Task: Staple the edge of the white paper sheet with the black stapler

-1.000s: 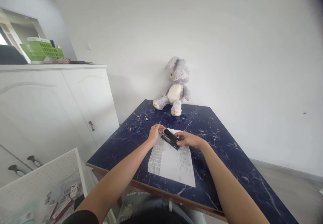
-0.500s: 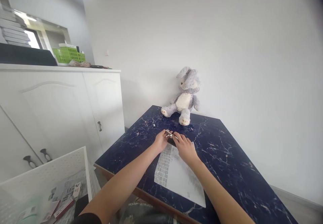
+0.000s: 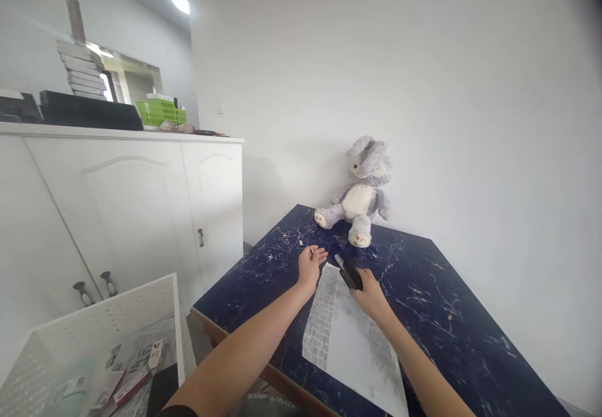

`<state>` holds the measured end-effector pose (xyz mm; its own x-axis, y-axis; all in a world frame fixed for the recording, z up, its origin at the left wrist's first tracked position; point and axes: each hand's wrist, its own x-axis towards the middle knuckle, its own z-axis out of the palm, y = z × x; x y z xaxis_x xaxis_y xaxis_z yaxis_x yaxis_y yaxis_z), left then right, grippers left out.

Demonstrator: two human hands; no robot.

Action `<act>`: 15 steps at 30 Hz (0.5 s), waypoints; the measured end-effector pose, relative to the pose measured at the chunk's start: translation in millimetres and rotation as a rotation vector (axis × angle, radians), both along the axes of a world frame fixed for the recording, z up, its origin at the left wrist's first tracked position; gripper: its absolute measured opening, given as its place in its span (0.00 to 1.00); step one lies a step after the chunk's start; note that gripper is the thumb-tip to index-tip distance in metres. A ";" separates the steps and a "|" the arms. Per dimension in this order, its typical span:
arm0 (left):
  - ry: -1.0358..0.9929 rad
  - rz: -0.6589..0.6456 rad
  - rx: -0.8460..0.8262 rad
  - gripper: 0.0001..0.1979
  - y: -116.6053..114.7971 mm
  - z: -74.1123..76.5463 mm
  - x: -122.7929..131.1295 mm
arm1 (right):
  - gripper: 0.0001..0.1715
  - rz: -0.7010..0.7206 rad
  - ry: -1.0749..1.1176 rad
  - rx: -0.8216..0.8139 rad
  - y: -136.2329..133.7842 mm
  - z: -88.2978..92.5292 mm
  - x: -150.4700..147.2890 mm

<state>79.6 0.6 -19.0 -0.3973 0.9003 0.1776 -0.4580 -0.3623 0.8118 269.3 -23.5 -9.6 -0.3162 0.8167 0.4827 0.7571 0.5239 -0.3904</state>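
Note:
My right hand (image 3: 369, 291) is wrapped around a black stapler (image 3: 350, 274), whose silver end points up and left, over the top of a printed sheet of paper (image 3: 355, 354). My left hand (image 3: 310, 266) is to the left of the stapler, apart from it, palm turned up. Its thumb and a finger look pinched on a small dark sliver, too small to make out, while the other fingers stretch to the right. Beyond the left hand, a small white piece (image 3: 301, 242) lies on the blue marbled table (image 3: 437, 304).
A grey plush rabbit (image 3: 360, 200) sits at the table's back edge against the wall. At lower left stands a white perforated bin (image 3: 177, 316) with boxes and papers inside. Behind it is a white cabinet (image 3: 132, 197) carrying a green basket (image 3: 162, 113).
My hands have come apart: the left let go of the stapler and turned palm up, while the right keeps hold of it. The view has shifted a little left.

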 end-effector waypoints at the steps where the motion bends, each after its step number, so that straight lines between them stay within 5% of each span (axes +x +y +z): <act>1: 0.058 0.035 0.057 0.16 -1.8 4.8 -2.2 | 0.26 0.020 0.007 -0.084 4.1 -2.7 2.3; 6: 0.319 -0.017 0.203 0.22 -20.3 25.7 -1.2 | 0.20 0.118 -0.051 -0.329 4.8 2.4 11.5; 11: 0.509 -0.197 0.209 0.19 -37.2 35.8 6.2 | 0.34 0.231 0.108 -0.032 -13.8 37.2 14.7; 15: 0.632 -0.377 0.253 0.14 -48.2 41.0 10.6 | 0.23 0.439 0.270 0.065 -25.2 55.5 13.5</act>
